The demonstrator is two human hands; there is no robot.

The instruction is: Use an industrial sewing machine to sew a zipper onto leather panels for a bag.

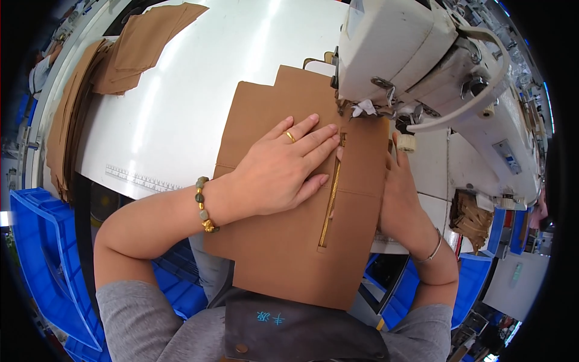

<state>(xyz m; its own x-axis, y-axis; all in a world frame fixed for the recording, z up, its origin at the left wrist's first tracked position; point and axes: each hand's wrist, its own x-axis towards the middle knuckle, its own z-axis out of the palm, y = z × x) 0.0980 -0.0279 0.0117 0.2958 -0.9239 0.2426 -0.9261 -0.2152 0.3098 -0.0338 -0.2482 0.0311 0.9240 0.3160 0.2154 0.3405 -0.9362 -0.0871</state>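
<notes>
Brown cut pieces (pixel 151 42) lie piled on the white table (pixel 199 127) toward 10 o'clock, with a blue bin (pixel 51 256) at 8 o'clock. At the centre, the left hand (pixel 280 172) rests palm down, unclenched, fingers extended toward 1 o'clock and slightly parted, pressing flat on a brown panel (pixel 283 253). That panel spans the middle, reaching toward 6 o'clock; its gold-toothed zipper (pixel 330 208) runs just right of the left fingertips. Toward 1 o'clock a white sewing machine (pixel 398 48) overhangs the panel. At 3 o'clock the right hand (pixel 399 190) meets the panel's right edge, partly hidden; whether it grasps, I cannot tell
</notes>
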